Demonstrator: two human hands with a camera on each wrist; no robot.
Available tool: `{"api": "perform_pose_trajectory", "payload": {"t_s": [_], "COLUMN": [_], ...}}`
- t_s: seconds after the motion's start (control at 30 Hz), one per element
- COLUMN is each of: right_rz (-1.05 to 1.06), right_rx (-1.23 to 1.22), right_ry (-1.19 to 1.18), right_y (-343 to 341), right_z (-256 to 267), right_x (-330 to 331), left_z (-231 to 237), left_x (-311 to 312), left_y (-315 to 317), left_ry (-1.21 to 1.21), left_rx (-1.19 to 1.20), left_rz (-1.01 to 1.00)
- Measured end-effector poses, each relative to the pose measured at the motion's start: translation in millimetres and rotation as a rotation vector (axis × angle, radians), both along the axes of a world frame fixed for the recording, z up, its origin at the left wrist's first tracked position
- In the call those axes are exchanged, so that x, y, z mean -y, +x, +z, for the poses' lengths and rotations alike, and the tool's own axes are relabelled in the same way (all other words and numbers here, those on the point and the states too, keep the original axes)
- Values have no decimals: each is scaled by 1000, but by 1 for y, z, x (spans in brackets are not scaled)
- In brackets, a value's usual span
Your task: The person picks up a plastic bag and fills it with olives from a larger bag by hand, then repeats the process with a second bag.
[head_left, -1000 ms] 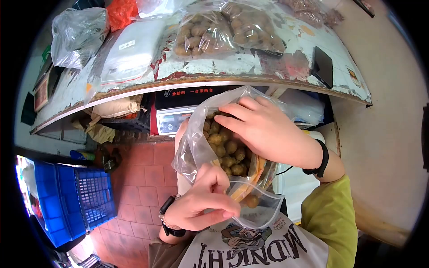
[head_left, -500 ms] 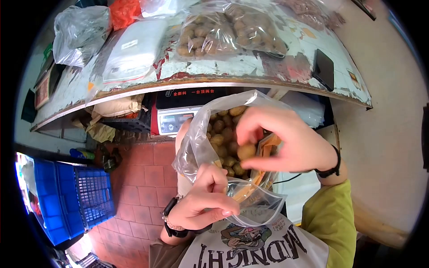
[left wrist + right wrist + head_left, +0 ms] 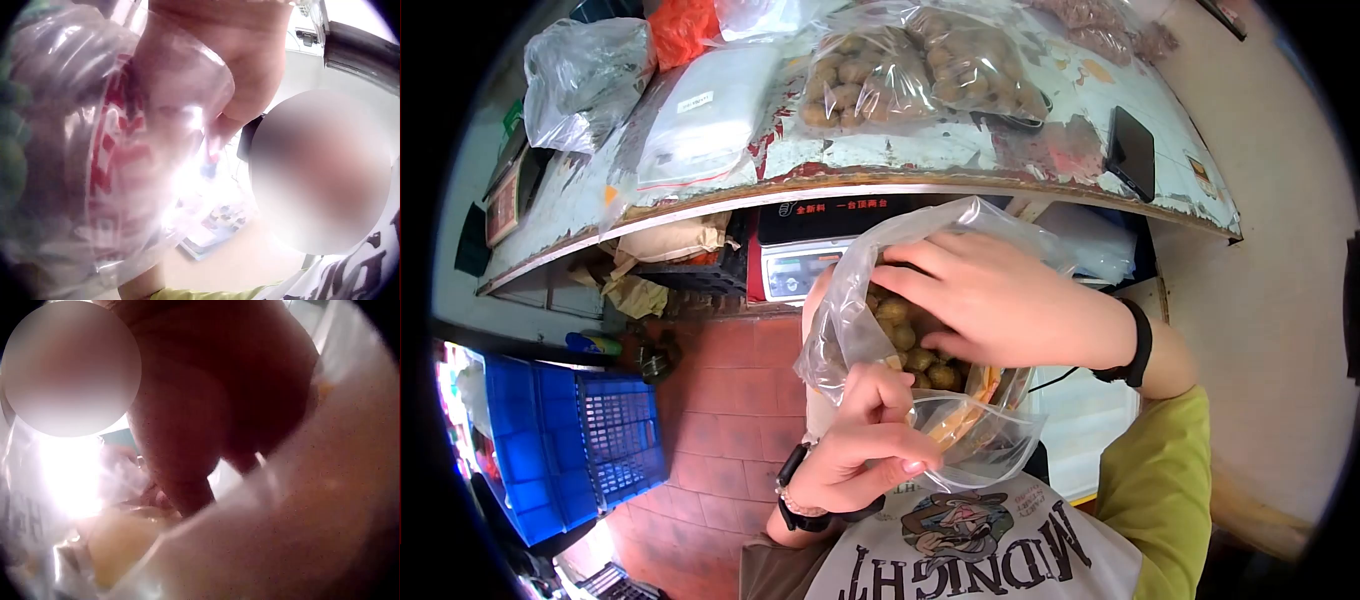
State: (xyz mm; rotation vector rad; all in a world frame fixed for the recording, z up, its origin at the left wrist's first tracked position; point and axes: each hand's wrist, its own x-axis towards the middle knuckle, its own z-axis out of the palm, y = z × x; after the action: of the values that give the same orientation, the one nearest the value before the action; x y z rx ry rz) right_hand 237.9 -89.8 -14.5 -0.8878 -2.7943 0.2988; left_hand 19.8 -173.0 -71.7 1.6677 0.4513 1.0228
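A clear plastic zip bag (image 3: 825, 345) stands with its mouth open in front of my body, filled with small round brownish-green fruits (image 3: 910, 340). My left hand (image 3: 860, 445) pinches the bag's near rim between thumb and bent fingers. The right hand (image 3: 990, 300) reaches into the mouth, fingers spread and fairly straight over the fruits, the fingertips partly hidden by the bag's wall. In the left wrist view, red print (image 3: 115, 156) runs along the clear plastic. Film blurs most of the right wrist view, where the right hand (image 3: 212, 394) shows dark above it.
Two filled clear bags (image 3: 865, 80) lie on the worn tabletop (image 3: 820, 160), near flat clear bags (image 3: 710, 110) and a black phone (image 3: 1131, 152). A scale (image 3: 800, 270) sits below the table edge. Blue crates (image 3: 530, 440) stand at left on the red tiled floor (image 3: 740, 400).
My right hand lifted toward the near right with a round fruit at its fingers, then returned over the fruits inside the bag. The left hand has kept its pinch on the rim.
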Motion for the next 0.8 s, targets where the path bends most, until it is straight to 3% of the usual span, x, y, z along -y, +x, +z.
{"api": "perform_pose_trajectory", "payload": {"t_s": [0.1,0.13,0.23,0.53,0.8], "right_rz": [170,186,156,193,204], "right_rx": [-139,-154,-108,-137,-146], "right_ry": [60,-15,-123,-144,-292], "right_y": [-11,-11,-11,-15,-10], "right_z": [-7,-5,-2,3,-10], "right_x": [-4,-3,-2,1,-1], "left_z": [0,0,-1,-2,4], "left_x": [2,2,4,8,2], "left_y": [0,0,1,0,-2], "left_ry": [13,9,1,-98,10], "left_rx": [-11,-17,-9,34,-64], "left_rz": [20,26,41,12,-4]}}
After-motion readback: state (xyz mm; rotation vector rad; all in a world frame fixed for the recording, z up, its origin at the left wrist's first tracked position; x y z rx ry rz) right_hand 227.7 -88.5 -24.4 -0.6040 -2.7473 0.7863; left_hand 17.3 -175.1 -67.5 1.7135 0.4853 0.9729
